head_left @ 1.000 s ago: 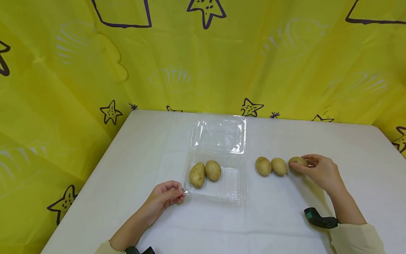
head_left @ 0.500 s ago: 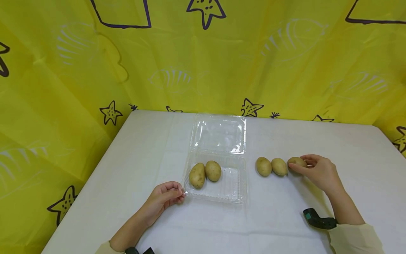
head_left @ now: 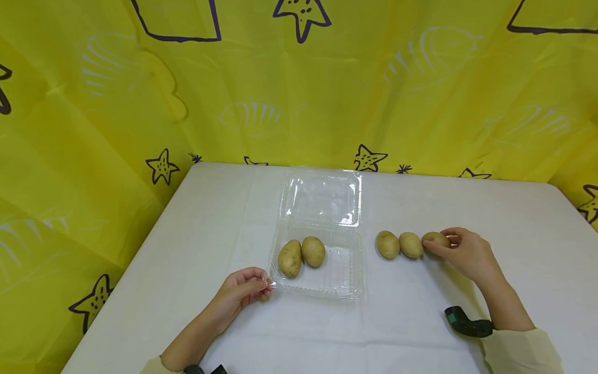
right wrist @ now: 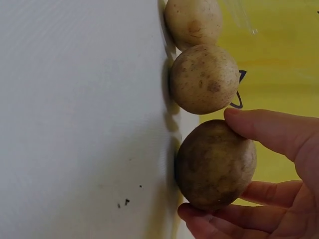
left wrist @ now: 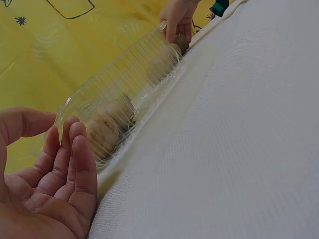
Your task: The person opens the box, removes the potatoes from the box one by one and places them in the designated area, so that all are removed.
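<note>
My left hand (head_left: 245, 288) pinches the near left corner of a clear plastic clamshell box (head_left: 343, 296) between thumb and fingers. Inside the box's left half, a longer potato (head_left: 290, 258) and a rounder potato (head_left: 313, 252) lie side by side. The clear lid (head_left: 320, 197) is folded back flat behind it. To the right of the box, my right hand (head_left: 469, 254) grips a potato (right wrist: 217, 167) with the thumb on one side and fingers on the other. Left of that potato lie a middle potato (head_left: 410, 244) and a leftmost potato (head_left: 388, 244), nearly touching each other.
All of this is on a white-covered table (head_left: 397, 332). A yellow patterned curtain (head_left: 327, 93) hangs along its back and left. Dark wrist devices, such as the right one (head_left: 467, 323), sit on both wrists. Small dark specks (right wrist: 126, 202) show on the cloth.
My right hand has shifted slightly left with the potato it grips, narrowing the gap to the middle potato. The left hand and the box have stayed in place.
</note>
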The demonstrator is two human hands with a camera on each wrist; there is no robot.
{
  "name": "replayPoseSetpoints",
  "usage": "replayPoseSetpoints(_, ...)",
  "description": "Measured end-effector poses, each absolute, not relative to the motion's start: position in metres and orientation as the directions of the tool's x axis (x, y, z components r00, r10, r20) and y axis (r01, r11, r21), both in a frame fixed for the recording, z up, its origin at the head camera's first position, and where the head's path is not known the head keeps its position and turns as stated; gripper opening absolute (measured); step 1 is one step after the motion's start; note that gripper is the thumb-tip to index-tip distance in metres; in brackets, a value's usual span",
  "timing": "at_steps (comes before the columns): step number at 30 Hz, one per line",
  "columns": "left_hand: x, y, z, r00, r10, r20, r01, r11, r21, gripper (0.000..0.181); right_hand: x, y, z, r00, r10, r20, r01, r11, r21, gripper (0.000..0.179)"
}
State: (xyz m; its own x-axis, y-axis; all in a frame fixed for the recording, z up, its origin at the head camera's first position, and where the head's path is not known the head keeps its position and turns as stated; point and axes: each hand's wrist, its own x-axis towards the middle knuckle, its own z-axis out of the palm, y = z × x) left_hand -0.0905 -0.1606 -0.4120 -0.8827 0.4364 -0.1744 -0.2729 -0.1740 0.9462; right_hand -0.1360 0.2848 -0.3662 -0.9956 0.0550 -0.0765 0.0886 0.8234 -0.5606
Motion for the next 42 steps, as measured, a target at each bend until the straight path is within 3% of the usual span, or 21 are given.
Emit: replayPoseSetpoints(42,-0.091,-0.1606,-0.4127,-0.881,0.446,-0.16,-0.261,-0.176,0.949,0.004,-0.133,0.2798,-0.3583,-0.99,0.028,-0.136,0.099,0.831,-0.547,0.066)
